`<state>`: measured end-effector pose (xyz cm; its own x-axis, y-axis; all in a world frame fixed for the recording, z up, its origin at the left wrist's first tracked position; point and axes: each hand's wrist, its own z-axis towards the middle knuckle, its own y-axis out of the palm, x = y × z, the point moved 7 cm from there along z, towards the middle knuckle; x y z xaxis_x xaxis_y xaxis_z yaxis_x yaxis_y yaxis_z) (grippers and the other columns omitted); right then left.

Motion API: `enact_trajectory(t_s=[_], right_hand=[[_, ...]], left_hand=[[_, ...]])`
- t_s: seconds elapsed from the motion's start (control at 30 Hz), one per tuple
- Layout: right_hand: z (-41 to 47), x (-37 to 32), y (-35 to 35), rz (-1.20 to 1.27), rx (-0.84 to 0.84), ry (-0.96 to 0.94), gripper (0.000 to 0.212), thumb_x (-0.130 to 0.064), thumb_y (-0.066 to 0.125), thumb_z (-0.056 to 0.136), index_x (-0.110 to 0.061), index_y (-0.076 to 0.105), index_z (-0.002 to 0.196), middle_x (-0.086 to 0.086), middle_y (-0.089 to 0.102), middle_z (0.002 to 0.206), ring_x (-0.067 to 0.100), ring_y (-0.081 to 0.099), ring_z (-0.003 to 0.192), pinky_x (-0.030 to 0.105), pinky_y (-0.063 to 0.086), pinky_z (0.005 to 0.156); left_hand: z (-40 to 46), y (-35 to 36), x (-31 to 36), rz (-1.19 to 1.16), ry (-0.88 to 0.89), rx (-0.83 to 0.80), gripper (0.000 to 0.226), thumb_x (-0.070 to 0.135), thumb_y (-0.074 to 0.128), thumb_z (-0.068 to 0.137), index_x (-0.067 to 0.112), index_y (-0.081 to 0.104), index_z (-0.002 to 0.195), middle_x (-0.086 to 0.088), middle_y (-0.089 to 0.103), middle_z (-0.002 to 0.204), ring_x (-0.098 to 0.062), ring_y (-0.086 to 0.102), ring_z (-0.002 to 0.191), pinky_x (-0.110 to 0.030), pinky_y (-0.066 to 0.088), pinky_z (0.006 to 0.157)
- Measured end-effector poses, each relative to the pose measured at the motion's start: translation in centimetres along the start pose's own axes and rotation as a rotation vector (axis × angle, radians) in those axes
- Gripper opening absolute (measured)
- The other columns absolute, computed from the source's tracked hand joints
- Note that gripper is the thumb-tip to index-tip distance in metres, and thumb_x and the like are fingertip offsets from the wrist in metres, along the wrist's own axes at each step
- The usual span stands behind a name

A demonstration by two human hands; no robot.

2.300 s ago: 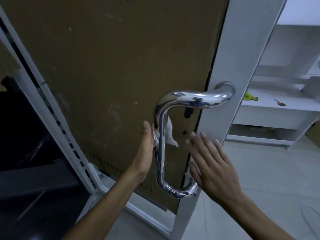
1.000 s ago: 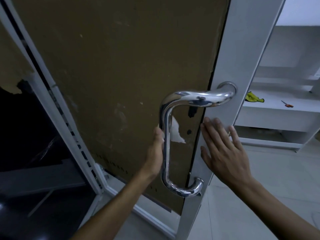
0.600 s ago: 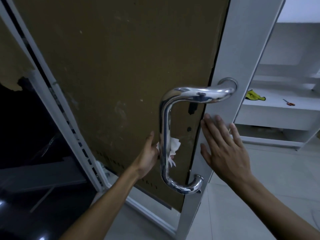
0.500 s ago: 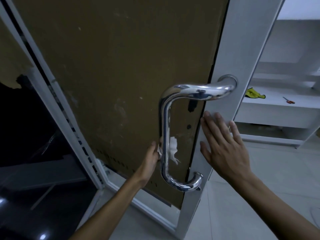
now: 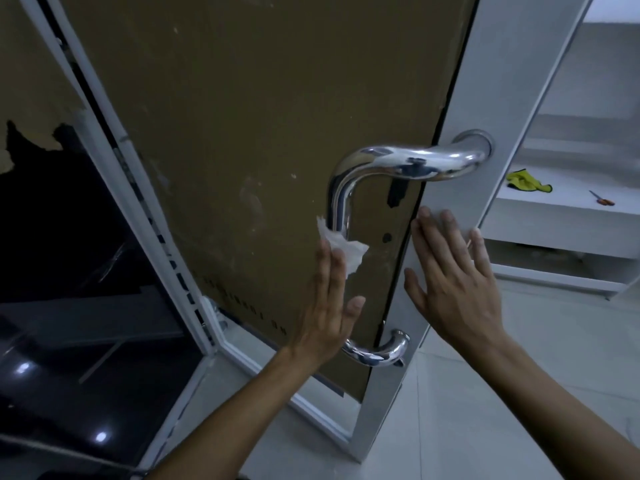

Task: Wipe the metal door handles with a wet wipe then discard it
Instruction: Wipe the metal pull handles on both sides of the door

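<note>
The left hand (image 5: 329, 306), fingers straight, is pressed against the wet wipe (image 5: 343, 249) on the upright bar of the chrome door handle (image 5: 398, 164). The right hand (image 5: 453, 282) is laid flat and open on the white door frame (image 5: 485, 81). Farther off, a yellow cloth (image 5: 526, 181) is seen on a white shelf (image 5: 561, 216).

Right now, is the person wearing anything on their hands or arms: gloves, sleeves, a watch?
Nothing visible. The left hand and right hand are both bare, without gloves or rings that I can make out. Both forearms are uncovered up to the frame's bottom edge, with no sleeve, watch or wristband showing.
</note>
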<state>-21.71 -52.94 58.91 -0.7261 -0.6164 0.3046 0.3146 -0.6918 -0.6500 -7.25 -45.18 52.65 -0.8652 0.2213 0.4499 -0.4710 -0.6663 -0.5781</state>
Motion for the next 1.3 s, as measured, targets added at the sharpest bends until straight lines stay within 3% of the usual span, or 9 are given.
enact_trajectory(t_s=[0.27, 0.47, 0.57, 0.67, 0.77, 0.9, 1.03, 1.17, 1.3], right_hand=[[0.0, 0.1, 0.1, 0.049, 0.010, 0.003, 0.065, -0.038, 0.036, 0.098, -0.007, 0.018, 0.154, 0.007, 0.007, 0.163, 0.020, 0.003, 0.150, 0.046, 0.007, 0.121], [-1.6, -2.0, 0.4, 0.198, 0.003, -0.009, 0.064, -0.030, 0.044, 0.094, -0.008, 0.025, 0.151, 0.011, 0.012, 0.161, 0.026, 0.008, 0.150, 0.044, 0.002, 0.122], [-3.8, -4.3, 1.5, 0.400, -0.084, -0.021, 0.062, -0.025, 0.046, 0.091, -0.011, 0.028, 0.149, 0.008, 0.022, 0.158, 0.024, 0.017, 0.148, 0.045, 0.015, 0.121], [-5.8, -6.1, 2.6, 0.711, -0.193, 0.073, 0.053, -0.026, 0.038, 0.094, -0.016, 0.038, 0.146, 0.000, 0.035, 0.154, 0.010, 0.028, 0.143, 0.036, 0.029, 0.117], [-7.2, -8.7, 3.4, 1.071, -0.329, 0.262, 0.053, -0.041, 0.031, 0.099, -0.025, 0.033, 0.149, -0.021, 0.021, 0.155, -0.014, 0.018, 0.139, 0.019, 0.023, 0.117], [-7.4, -10.4, 2.9, 1.202, -0.226, 0.473, 0.051, -0.042, 0.030, 0.100, -0.029, 0.028, 0.150, -0.021, 0.010, 0.160, -0.011, 0.011, 0.143, 0.003, 0.015, 0.110], [-8.4, -11.3, 2.5, 1.336, -0.142, 0.669, 0.045, -0.042, 0.028, 0.099, -0.035, 0.031, 0.143, -0.022, 0.027, 0.153, -0.011, 0.024, 0.139, 0.006, 0.021, 0.110], [-8.7, -14.1, 3.6, 1.504, -0.266, 0.713, 0.058, -0.066, 0.020, 0.094, -0.040, 0.022, 0.145, -0.026, 0.024, 0.153, -0.011, 0.019, 0.141, 0.008, 0.017, 0.113], [-6.8, -15.0, 4.4, 1.468, -0.266, 0.751, 0.053, -0.041, 0.028, 0.102, -0.028, 0.017, 0.152, -0.014, 0.020, 0.159, -0.008, 0.017, 0.143, 0.009, 0.018, 0.114]], left_hand=[[-1.9, -0.4, -2.3, 0.601, 0.478, -0.030, 0.066, 0.040, 0.031, 0.103, 0.013, -0.002, 0.153, -0.004, -0.016, 0.161, -0.020, -0.007, 0.149, -0.041, 0.013, 0.120], [-5.7, 1.8, -3.4, 0.726, 0.462, -0.208, 0.062, 0.044, 0.040, 0.101, 0.010, 0.024, 0.151, -0.004, 0.004, 0.162, -0.018, 0.004, 0.149, -0.041, 0.014, 0.119], [-6.0, 1.7, -3.2, 0.744, 0.439, -0.237, 0.063, 0.045, 0.036, 0.102, 0.010, 0.021, 0.152, -0.003, 0.012, 0.161, -0.017, 0.009, 0.149, -0.040, 0.020, 0.118], [-5.8, 0.8, -3.3, 0.602, 0.353, -0.186, 0.064, 0.039, 0.035, 0.103, 0.009, 0.009, 0.153, -0.003, 0.003, 0.163, -0.019, 0.012, 0.149, -0.040, 0.018, 0.120], [-6.2, 1.3, -3.5, 0.356, 0.144, -0.199, 0.065, 0.040, 0.027, 0.105, 0.011, -0.005, 0.154, -0.003, -0.009, 0.163, -0.019, 0.005, 0.150, -0.033, 0.010, 0.122], [-7.3, 2.3, -2.9, 0.192, -0.028, -0.246, 0.067, 0.042, 0.026, 0.104, 0.017, -0.012, 0.153, -0.003, -0.014, 0.162, -0.021, 0.001, 0.150, -0.032, 0.008, 0.122], [-7.3, 2.0, -1.9, 0.078, -0.026, -0.218, 0.059, 0.032, 0.028, 0.105, 0.021, 0.000, 0.155, 0.003, -0.002, 0.163, -0.020, 0.008, 0.150, -0.038, 0.018, 0.120], [-6.4, -0.8, -1.9, -0.287, -0.109, -0.123, 0.045, 0.026, 0.026, 0.105, 0.028, 0.027, 0.150, 0.014, 0.023, 0.158, -0.013, 0.027, 0.145, -0.022, 0.025, 0.115], [-5.9, -2.7, -3.0, -0.398, -0.207, -0.024, 0.047, 0.009, 0.029, 0.102, 0.030, 0.041, 0.142, 0.012, 0.042, 0.148, -0.015, 0.041, 0.137, -0.025, 0.033, 0.112]])
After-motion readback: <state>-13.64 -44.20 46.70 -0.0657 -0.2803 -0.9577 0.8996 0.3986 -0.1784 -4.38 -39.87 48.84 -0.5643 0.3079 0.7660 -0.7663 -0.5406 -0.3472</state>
